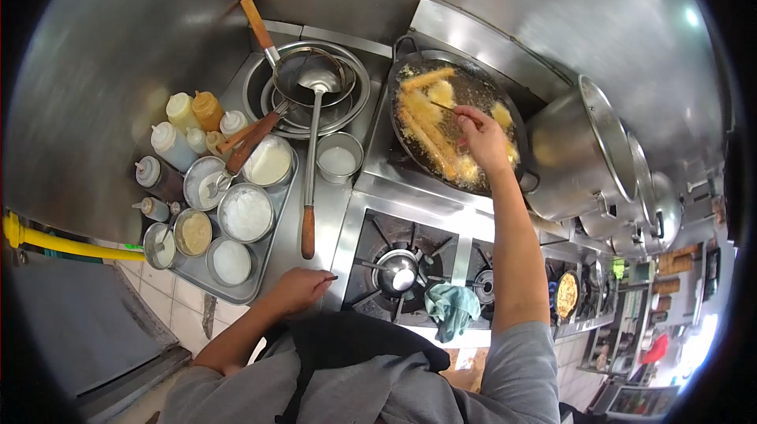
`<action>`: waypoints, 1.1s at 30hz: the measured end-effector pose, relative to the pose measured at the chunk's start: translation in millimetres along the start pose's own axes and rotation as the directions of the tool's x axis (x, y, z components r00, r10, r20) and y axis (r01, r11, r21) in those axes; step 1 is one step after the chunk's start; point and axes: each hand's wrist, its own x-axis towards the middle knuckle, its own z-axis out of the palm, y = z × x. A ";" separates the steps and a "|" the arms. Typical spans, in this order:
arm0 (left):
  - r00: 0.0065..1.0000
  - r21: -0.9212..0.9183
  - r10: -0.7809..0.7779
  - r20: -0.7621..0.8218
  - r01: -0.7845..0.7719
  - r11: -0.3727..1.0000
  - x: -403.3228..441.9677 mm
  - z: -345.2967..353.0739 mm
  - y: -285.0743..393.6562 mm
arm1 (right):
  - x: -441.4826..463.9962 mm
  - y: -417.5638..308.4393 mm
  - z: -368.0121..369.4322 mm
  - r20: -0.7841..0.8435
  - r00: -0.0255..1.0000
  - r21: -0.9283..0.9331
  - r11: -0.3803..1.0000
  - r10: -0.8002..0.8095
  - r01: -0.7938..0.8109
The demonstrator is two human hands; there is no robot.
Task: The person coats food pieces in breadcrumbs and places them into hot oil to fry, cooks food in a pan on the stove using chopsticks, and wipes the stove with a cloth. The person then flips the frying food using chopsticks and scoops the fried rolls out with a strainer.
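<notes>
My right hand (479,134) is over a large dark wok (514,100), its fingers closed on a thin dark stick (442,107) whose tip reaches the food. In the wok, long golden pieces (426,134) and several yellow battered pieces (441,93) lie in bubbling oil. My left hand (303,290) is closed near the counter's front edge, with a small dark tip (332,278) showing past its fingers; the rest of that object is hidden. A ladle (312,148) with a wooden handle lies just beyond it, its bowl on a strainer (293,81) over metal bowls.
A tray (264,266) of metal tubs with white powders and squeeze bottles (175,144) stand at left. A burner (397,270) and green cloth (452,310) lie between my arms. Large pots (564,152) stand right of the wok. A yellow hose (79,246) runs at far left.
</notes>
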 end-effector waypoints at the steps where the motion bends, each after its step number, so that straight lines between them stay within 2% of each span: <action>1: 1.000 -0.016 0.014 -0.008 -0.014 1.000 1.4 0.4 -1.2 | 0.7 2.1 -0.1 0.004 1.000 -0.003 1.000 0.001 -0.001; 3: 1.000 -0.023 0.019 -0.007 -0.019 1.000 4.2 0.1 -2.2 | 0.1 3.8 0.0 -0.012 1.000 -0.132 0.991 -0.007 0.005; 7: 0.999 -0.033 0.018 -0.033 -0.019 0.999 5.2 1.9 -1.5 | -0.2 8.0 3.1 -0.005 1.000 -0.176 0.984 0.026 -0.026; 9: 1.000 -0.028 0.009 -0.023 -0.009 1.000 6.0 3.2 -2.4 | 5.5 22.6 4.1 -0.021 0.992 -0.269 0.957 -0.123 0.113; 12: 1.000 -0.034 0.004 -0.030 -0.005 0.999 5.8 3.0 -2.1 | 9.0 28.7 3.2 -0.045 0.997 -0.228 0.972 -0.070 0.058; 17: 0.999 -0.043 -0.010 -0.047 0.008 0.999 4.6 -0.5 2.5 | 10.7 30.7 -6.8 -0.116 0.986 -0.298 0.951 -0.118 0.078; 23: 0.999 -0.025 0.013 -0.039 -0.014 1.000 6.2 7.3 -2.2 | 5.0 15.3 -11.9 -0.068 0.995 -0.194 0.977 0.072 -0.084; 25: 0.997 -0.017 0.035 -0.068 -0.036 0.999 6.7 7.9 -2.6 | 3.9 16.6 -11.7 -0.028 0.999 -0.459 0.888 -0.033 0.016; 26: 0.997 -0.014 0.036 -0.065 -0.037 0.999 7.2 6.7 -1.8 | 3.7 18.1 -12.4 -0.030 0.999 -0.458 0.889 -0.031 0.014; 28: 0.998 -0.037 0.029 -0.061 -0.031 0.999 8.3 3.6 0.6 | 4.3 23.4 -15.2 -0.044 0.987 -0.553 0.827 -0.152 0.103; 33: 0.998 -0.028 0.010 -0.054 -0.012 1.000 8.8 4.9 0.1 | 10.9 36.9 -28.6 -0.091 0.979 -0.570 0.815 -0.183 0.100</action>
